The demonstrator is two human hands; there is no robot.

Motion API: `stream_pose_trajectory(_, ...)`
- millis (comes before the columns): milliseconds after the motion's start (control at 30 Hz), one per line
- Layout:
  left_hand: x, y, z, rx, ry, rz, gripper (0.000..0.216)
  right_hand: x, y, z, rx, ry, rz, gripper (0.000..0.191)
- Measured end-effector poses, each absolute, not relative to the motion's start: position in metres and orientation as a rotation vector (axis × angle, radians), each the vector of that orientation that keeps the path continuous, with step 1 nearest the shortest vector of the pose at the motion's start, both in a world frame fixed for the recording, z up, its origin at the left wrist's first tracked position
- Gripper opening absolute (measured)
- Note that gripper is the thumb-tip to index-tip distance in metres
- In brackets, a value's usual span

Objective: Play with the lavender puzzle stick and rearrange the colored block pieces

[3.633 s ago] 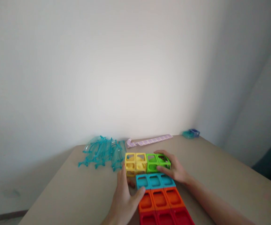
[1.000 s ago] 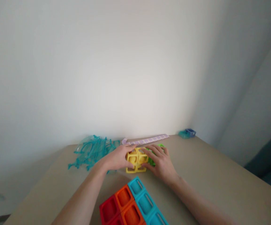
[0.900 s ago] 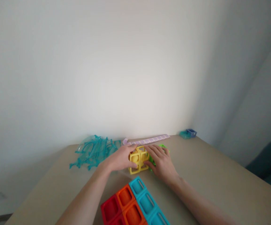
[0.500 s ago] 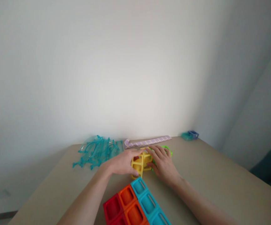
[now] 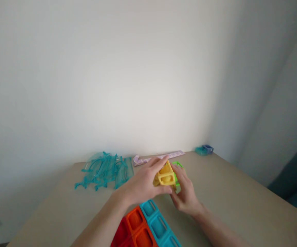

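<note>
A yellow plastic piece with square openings (image 5: pixel 166 175) is held between both hands above the table. My left hand (image 5: pixel 147 178) is closed round its left side, the thumb below and the fingers along the top. On the other side my right hand (image 5: pixel 185 190) grips the piece with thumb and fingers. Behind the right fingers a bright green frame-like piece (image 5: pixel 178 166) shows in part. Just below the hands lies a block of joined square pieces, red (image 5: pixel 121 233), orange (image 5: pixel 144 236) and turquoise (image 5: pixel 159 225), cut off by the bottom of the view.
Teal drawstring bags (image 5: pixel 106 169) of clear plastic lie at the back left of the table (image 5: pixel 227 199). A lilac checked strip (image 5: pixel 172 155) rests along the wall. At the back right corner sit a small blue box (image 5: pixel 208 149) and a teal item (image 5: pixel 201 150).
The yellow piece has been turned and lifted, and its square openings now face me. My left hand has moved right, and my right hand has rolled round the piece's side.
</note>
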State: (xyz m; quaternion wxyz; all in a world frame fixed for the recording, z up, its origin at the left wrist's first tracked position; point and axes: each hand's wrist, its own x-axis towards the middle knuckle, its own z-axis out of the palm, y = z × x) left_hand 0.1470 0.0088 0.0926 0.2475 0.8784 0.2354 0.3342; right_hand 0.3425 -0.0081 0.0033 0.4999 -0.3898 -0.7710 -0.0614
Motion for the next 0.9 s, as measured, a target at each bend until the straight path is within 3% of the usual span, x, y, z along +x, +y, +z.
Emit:
stream_pose_trajectory(100,0.146,0.011,0.089,2.412,0.675,0.887,0.082,0.364,0.007,-0.002,-0.995,-1.585,-0.071,0.053)
stream_pose_trajectory(167,0.14,0.016,0.088,2.431,0.81,0.861,0.065,0.387,0.022,-0.005,-1.019,-1.325,0.02,0.05)
stream_pose_trajectory(233,0.133,0.022,0.086,2.456,0.919,0.753,0.049,0.411,0.036,-0.009,-1.033,-1.199,0.139,0.059)
stream_pose_trajectory(433,0.128,0.028,0.081,2.477,0.913,0.503,0.046,0.446,0.05,-0.021,-1.146,-1.482,0.516,0.038)
stream_pose_trajectory(533,0.13,0.027,0.078,2.471,0.866,0.516,0.044,0.44,0.046,-0.024,-1.15,-1.585,0.61,0.039)
stream_pose_trajectory(633,0.13,0.029,0.076,2.479,0.86,0.544,0.042,0.433,0.042,-0.024,-1.127,-1.641,0.617,0.05)
stream_pose_trajectory(767,0.126,0.034,0.071,2.491,0.884,0.562,0.054,0.432,0.039,-0.02,-1.082,-1.656,0.529,0.066)
stream_pose_trajectory(900,0.122,0.039,0.067,2.467,0.94,0.582,0.054,0.421,0.028,-0.004,-1.12,-1.712,0.123,0.057)
